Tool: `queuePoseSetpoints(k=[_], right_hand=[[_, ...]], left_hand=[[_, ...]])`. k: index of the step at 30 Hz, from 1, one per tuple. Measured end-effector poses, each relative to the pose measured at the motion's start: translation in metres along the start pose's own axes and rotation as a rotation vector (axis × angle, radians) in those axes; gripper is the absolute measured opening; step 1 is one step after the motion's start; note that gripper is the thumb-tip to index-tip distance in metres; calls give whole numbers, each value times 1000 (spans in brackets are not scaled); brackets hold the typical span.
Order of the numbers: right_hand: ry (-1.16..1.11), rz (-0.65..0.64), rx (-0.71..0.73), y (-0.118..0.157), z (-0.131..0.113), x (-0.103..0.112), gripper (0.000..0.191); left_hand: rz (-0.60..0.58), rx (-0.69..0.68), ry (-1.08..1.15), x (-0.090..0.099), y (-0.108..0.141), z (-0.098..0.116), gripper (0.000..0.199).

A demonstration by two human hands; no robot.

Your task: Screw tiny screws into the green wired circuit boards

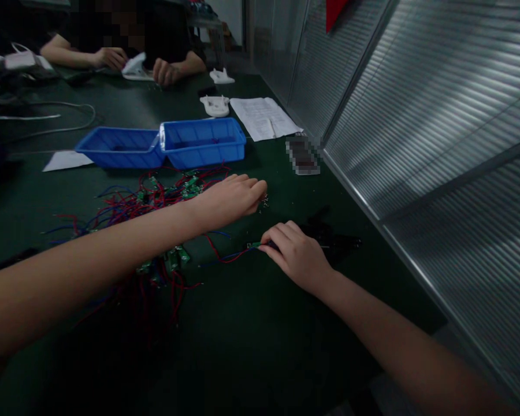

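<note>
My left hand [236, 197] is closed just above some tiny metallic pieces [265, 201] on the dark green table; whatever its fingertips hold is too small to name. Lower and to the right, my right hand [295, 254] pinches a small green circuit board [253, 245], whose red and blue wires [229, 257] trail left over the tabletop. A tangled pile of green boards with red and blue wires [156, 199] lies behind and below my left forearm. Just beyond my right hand are dark objects [338, 242], their shapes hard to make out.
Two blue bins [203, 159] [123, 162] stand behind the pile. Papers with a pen [260, 115], white plastic parts [216, 106] and a blurred-out item [303, 155] lie farther back. Across the table, a person's hands [167, 72] are at a white part. A glass partition [372, 208] borders the right edge.
</note>
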State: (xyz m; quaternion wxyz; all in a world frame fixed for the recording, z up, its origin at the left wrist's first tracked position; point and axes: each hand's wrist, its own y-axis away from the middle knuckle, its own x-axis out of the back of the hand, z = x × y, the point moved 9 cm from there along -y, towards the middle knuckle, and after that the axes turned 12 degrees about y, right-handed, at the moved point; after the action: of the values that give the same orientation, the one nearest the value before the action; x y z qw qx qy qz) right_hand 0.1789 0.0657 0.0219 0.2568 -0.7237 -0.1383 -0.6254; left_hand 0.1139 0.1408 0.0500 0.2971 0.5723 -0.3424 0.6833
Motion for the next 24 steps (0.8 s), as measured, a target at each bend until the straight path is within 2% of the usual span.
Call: queuePoseSetpoints(k=[3, 5, 8, 10, 13, 16, 21, 24], right_hand=[[8, 6, 15, 1, 0, 0, 18], [5, 2, 15, 1, -1, 1, 17], [10, -10, 18, 2, -1, 1, 15], [8, -14, 22, 2, -2, 2, 14], [-1, -13, 24, 2, -1, 2, 14], [-5, -5, 29, 3, -1, 2, 15], [-3, 9, 31, 3, -2, 4, 13], [8, 4, 48, 4, -4, 5, 14]], left_hand=[[-7, -3, 136, 10, 21, 13, 14], [-39, 7, 240, 8, 38, 22, 12], [-132, 63, 430, -11, 55, 24, 10], [-185, 106, 553, -24, 56, 18, 10], [-272, 114, 648, -39, 45, 7, 9], [-302, 110, 686, -43, 26, 0, 10], [-201, 149, 631, -39, -5, -14, 11], [-156, 184, 620, -35, -13, -20, 12]])
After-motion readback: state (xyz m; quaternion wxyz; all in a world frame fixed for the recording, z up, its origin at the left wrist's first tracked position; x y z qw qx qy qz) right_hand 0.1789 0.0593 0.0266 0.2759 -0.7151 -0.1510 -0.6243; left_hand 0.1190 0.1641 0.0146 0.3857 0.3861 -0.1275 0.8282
